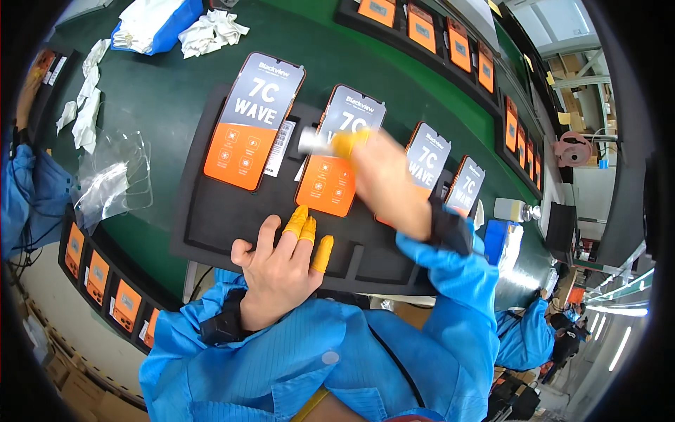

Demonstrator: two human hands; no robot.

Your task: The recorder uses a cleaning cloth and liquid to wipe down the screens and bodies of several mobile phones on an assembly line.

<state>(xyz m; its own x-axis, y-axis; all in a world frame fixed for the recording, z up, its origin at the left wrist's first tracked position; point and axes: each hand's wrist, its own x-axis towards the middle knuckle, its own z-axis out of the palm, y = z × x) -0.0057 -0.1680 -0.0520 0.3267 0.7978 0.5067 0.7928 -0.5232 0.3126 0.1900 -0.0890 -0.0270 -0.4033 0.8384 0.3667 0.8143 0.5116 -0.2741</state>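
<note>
Several smartphones with grey-and-orange printed screen films lie in a row in a black foam tray (232, 218). My right hand (383, 169), blurred by motion, is closed on a small white wipe (313, 141) over the upper part of the second phone (327, 184). Yellow finger cots cover its fingertips. My left hand (281, 264) has its fingers apart, some in yellow cots, with the fingertips at that phone's lower edge. To the left lies the first phone (242, 151). Further right are the third phone (430, 151) and the fourth phone (466, 184), the third partly hidden by my right arm.
White wipes fill a blue bin (186, 24), with crumpled wipes (211, 33) beside it. Clear plastic film (116, 183) lies left of the tray. More trays of orange-backed phones (422, 32) line the far side. A bottle (510, 209) stands at right. Other people work at both sides.
</note>
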